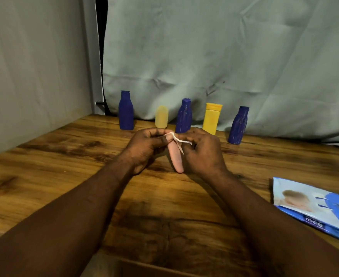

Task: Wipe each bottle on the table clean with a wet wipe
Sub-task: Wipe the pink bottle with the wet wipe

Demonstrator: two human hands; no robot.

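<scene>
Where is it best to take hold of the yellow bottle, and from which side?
Probably around the middle of the yellow bottle, below its cap, coming from the front. It stands upright with the cloth close behind and open gaps at both sides, so fingers fit there.

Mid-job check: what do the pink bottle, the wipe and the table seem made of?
The pink bottle: likely plastic, matte; smooth, evenly coloured, no glare. The wipe: thin white nonwoven or tissue-like sheet; limp and twisted. The table: wood or wood-look laminate, semi-gloss; grain pattern with soft reflections, cannot tell which.
</scene>
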